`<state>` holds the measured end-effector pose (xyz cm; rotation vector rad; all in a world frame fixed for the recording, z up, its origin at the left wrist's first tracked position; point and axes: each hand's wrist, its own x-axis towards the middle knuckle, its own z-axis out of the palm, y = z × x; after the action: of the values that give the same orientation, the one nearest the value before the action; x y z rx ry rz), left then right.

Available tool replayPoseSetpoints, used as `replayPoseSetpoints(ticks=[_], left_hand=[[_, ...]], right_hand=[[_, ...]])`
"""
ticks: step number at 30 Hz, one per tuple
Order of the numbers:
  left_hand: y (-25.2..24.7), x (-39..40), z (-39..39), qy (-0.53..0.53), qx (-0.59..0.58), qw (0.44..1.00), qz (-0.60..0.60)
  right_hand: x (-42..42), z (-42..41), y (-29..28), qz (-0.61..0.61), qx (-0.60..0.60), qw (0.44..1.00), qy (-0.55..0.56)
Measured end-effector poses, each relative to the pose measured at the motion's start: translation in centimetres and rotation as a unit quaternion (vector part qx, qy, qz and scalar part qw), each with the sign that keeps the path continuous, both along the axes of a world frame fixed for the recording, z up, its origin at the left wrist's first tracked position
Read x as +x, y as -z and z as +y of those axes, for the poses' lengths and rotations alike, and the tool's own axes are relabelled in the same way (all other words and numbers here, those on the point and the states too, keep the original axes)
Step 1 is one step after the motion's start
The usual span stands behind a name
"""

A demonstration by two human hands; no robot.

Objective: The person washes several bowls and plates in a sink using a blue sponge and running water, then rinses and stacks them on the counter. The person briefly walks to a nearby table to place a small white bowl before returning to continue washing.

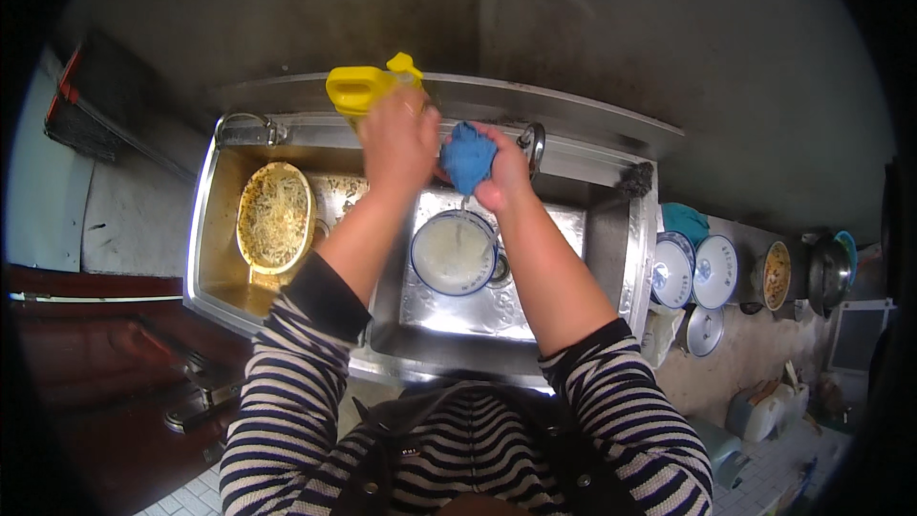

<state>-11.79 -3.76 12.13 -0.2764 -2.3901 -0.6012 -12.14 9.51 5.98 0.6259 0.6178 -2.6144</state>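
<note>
My left hand (400, 136), slightly blurred, is at a yellow plastic jug (356, 89) with a yellow cap at the back rim of the sink; whether the fingers grip it is unclear. In my right hand (507, 168) lies a crumpled blue cloth (468, 156), held above the right basin. Water runs down beneath the cloth into a blue-rimmed white bowl (453, 252), which holds cloudy liquid and stands in the steel basin beside the drain (501, 269).
An oval yellow colander (276, 218) with food scraps sits in the left basin. Faucets (534, 147) rise at the back. A dark scouring pad (636, 180) lies on the right rim. Bowls (715, 272) and a pot lid (705, 331) stand further right.
</note>
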Motion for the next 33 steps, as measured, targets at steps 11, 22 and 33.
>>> replayPoseSetpoints(ticks=[11, 22, 33], left_hand=[[-2.9, -13.3, -3.2, -0.038, -0.227, 0.857, -0.462], [0.6, -9.1, -5.1, 0.05, 0.12, 0.99, -0.048], [29.8, 17.7, -2.8, -0.258, 0.406, 0.706, -0.52]], right_hand=[[-9.8, -5.4, 1.4, 0.014, -0.029, 0.998, 0.059], [-2.5, -2.9, 4.3, -0.004, -0.077, 0.996, -0.039], [14.9, 7.2, 16.4, -0.216, 0.079, 0.959, -0.165]])
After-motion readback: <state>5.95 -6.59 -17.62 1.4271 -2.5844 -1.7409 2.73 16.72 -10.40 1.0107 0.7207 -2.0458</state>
